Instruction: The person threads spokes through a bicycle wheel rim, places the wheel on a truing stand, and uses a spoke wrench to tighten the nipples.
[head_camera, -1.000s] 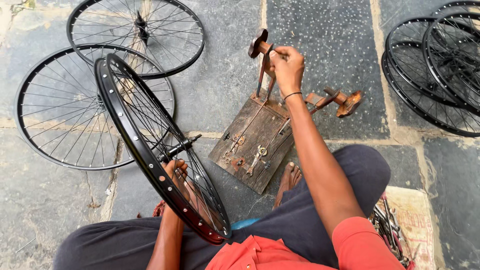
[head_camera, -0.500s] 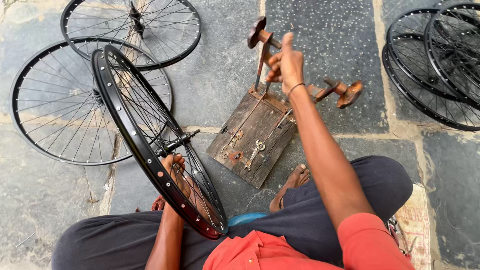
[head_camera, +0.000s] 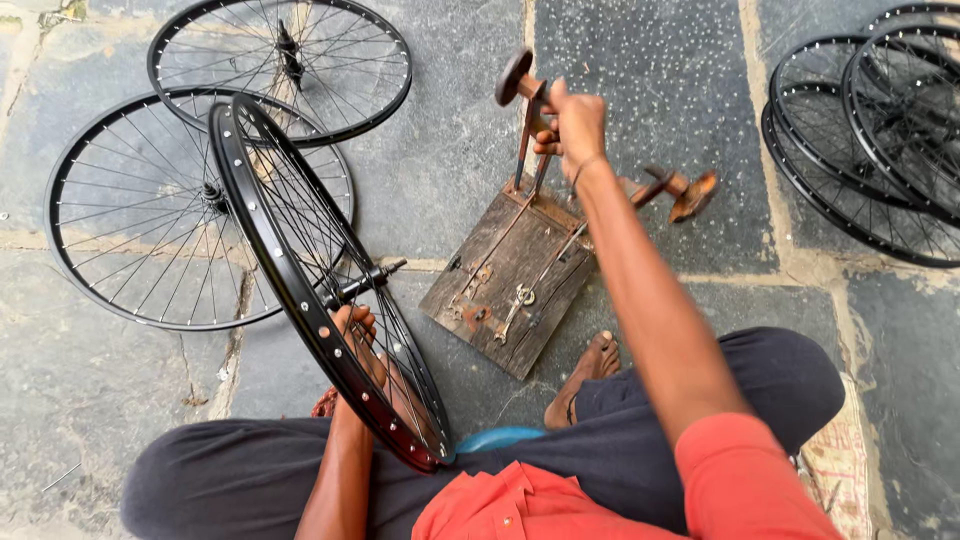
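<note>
Head view: left hand (head_camera: 352, 330) gripping upright black wheel (head_camera: 320, 270) over lap; right hand (head_camera: 572, 122) clasped around rusty stand upright (head_camera: 528, 140). Could tip sideways, held through spokes only.

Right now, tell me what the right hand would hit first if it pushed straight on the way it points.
The right hand already grips the rusty upright arm of the stand. Straight on, up the picture, only the speckled stone floor shows; depth is unclear.
</note>
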